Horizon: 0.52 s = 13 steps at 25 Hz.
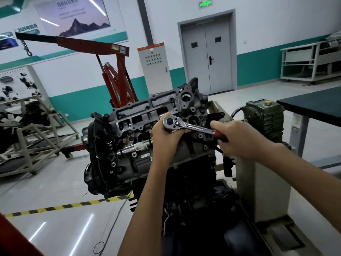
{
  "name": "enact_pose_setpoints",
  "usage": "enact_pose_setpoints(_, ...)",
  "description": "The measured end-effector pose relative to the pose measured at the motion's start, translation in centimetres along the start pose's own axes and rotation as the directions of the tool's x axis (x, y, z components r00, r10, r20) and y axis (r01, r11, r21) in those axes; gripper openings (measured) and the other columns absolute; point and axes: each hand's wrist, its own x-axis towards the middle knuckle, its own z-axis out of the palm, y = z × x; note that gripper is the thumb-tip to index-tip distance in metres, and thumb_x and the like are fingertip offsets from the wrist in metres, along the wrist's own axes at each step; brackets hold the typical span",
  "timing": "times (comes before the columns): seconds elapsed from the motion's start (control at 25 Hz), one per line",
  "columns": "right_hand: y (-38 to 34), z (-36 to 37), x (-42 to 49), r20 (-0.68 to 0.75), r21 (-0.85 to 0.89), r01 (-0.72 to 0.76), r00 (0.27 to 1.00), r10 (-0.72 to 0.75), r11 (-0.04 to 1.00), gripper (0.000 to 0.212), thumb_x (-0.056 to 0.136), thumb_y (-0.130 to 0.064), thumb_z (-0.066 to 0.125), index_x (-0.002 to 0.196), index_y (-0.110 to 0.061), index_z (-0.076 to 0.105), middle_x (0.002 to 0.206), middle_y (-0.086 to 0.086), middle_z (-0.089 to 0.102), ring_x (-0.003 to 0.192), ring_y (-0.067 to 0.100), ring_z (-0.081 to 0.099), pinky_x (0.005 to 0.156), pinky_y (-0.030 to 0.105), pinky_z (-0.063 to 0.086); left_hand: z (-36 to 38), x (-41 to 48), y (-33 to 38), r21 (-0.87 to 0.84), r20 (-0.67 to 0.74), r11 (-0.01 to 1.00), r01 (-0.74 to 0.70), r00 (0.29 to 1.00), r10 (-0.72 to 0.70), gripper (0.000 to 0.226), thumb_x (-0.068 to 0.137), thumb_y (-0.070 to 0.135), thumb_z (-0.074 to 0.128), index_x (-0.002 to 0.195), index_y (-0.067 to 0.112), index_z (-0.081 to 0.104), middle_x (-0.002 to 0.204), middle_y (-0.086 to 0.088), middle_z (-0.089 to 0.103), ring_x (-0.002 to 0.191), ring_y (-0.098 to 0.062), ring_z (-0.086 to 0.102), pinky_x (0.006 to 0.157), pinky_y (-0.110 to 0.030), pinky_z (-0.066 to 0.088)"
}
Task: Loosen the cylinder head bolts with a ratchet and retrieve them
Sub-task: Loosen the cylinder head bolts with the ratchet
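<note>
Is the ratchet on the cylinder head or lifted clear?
Apparently on: the ratchet sits over the cylinder head, left hand cupping it, right hand gripping the handle. Socket hidden.

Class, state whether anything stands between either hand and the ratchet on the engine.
Nothing visible does. The left hand holds the ratchet at its head, and the right hand grips its red handle.
</note>
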Motion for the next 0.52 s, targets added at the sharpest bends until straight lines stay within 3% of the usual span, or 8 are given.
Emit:
enact_pose_setpoints(0.04,-0.3,0.8,-0.4,-0.01,0.039,-0.022,1.0,0.023,0.999,0.022,0.08,-0.007,0.053,0.089,-0.022,0.04,0.072,0.004,0.061,0.056,0.015,0.055,0.052,0.024,0.046,0.0,-0.2,0.0,-0.004,0.002,1.0,-0.004,1.0,0.004,0.036,0.074,-0.01,0.067,0.066,0.018,0.045,0.062,0.01,0.047,0.057,-0.004,0.041,0.058,-0.02,0.036)
enact_pose_setpoints(0.12,-3.2,3.9,-2.2,-0.041,0.277,-0.147,0.986,0.164,0.95,0.025,0.08,-0.008,0.055,0.101,-0.017,0.045,0.075,0.008,0.059,0.057,0.016,0.052,0.053,0.024,0.041,0.3,-0.8,-0.2,0.037,-0.024,0.999,-0.038,0.999,0.039,0.038,0.075,-0.013,0.065,0.075,0.021,0.048,0.064,0.014,0.048,0.059,0.0,0.043,0.06,-0.016,0.037)
enact_pose_setpoints(0.2,-7.6,7.2,-3.6,-0.04,0.522,-0.233,0.954,0.296,0.821,0.028,0.078,-0.009,0.057,0.099,-0.019,0.043,0.065,0.002,0.051,0.051,0.007,0.047,0.05,0.019,0.037,0.7,-1.4,-0.5,0.061,-0.089,0.996,-0.067,0.993,0.072,0.037,0.076,-0.013,0.066,0.086,0.02,0.051,0.067,0.016,0.049,0.062,0.002,0.046,0.063,-0.011,0.039)
enact_pose_setpoints(0.28,-10.6,8.9,-3.7,-0.045,0.639,-0.234,0.939,0.34,0.732,0.027,0.076,-0.008,0.056,0.097,-0.019,0.042,0.058,-0.007,0.044,0.045,0.006,0.046,0.043,0.012,0.032,0.9,-1.2,-0.7,0.055,-0.132,0.997,-0.058,0.989,0.065,0.037,0.079,-0.01,0.067,0.084,0.022,0.048,0.063,0.017,0.045,0.057,0.001,0.041,0.061,-0.011,0.037)
enact_pose_setpoints(0.44,-7.1,6.6,-3.3,-0.022,0.504,-0.183,0.974,0.224,0.844,0.031,0.078,-0.009,0.057,0.106,-0.015,0.046,0.061,-0.008,0.042,0.049,0.01,0.044,0.051,0.026,0.041,1.0,-0.5,-0.5,-0.003,-0.156,0.999,0.041,0.987,-0.041,0.041,0.083,-0.006,0.065,0.066,0.02,0.039,0.056,0.016,0.038,0.056,-0.003,0.032,0.059,-0.021,0.035)
enact_pose_setpoints(0.52,-2.7,3.0,-1.8,0.041,0.301,-0.075,0.997,0.065,0.951,0.024,0.078,-0.005,0.055,0.101,-0.012,0.048,0.061,-0.008,0.049,0.048,0.003,0.049,0.046,0.018,0.044,0.8,-0.1,-0.5,-0.023,-0.112,0.999,0.035,0.993,-0.037,0.036,0.081,-0.01,0.064,0.062,0.009,0.04,0.058,0.006,0.039,0.058,-0.009,0.033,0.057,-0.025,0.034)
